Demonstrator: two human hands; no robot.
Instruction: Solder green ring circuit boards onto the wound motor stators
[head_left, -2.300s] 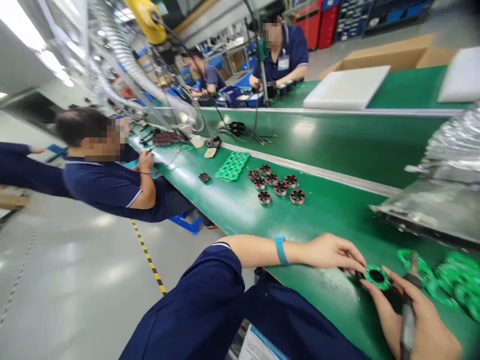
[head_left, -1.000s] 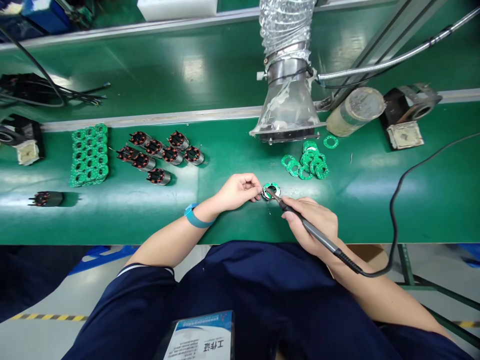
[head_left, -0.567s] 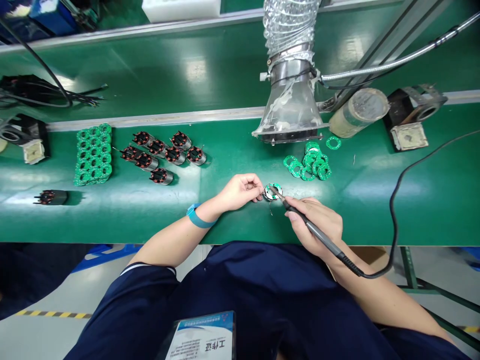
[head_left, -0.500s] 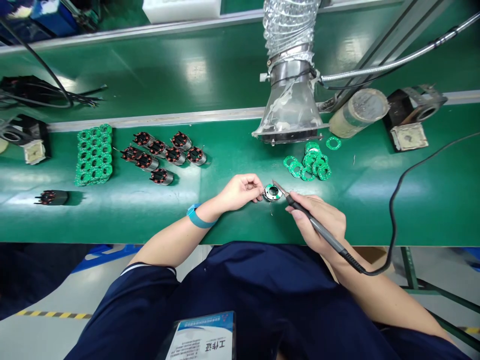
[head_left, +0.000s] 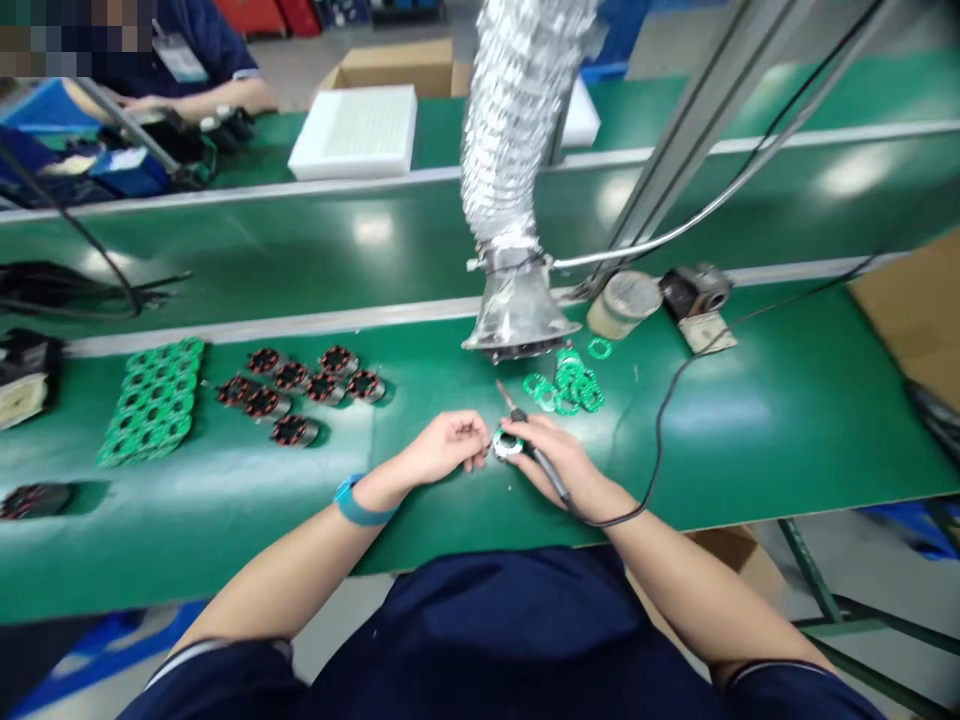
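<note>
The ring-topped part (head_left: 507, 453), nearer me than the fume hood (head_left: 517, 312), sits between the fingers of my right hand (head_left: 566, 462), which also grips the soldering iron (head_left: 551, 475); my left hand (head_left: 448, 447) curls alongside, its hold unclear, and this apparent repositioning calls for keeping the tip clear.

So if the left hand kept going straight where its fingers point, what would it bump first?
Probably the small round white-and-green part right by its fingertips, then the right hand just beyond. The left hand might already be touching the part; I can't tell.
</note>
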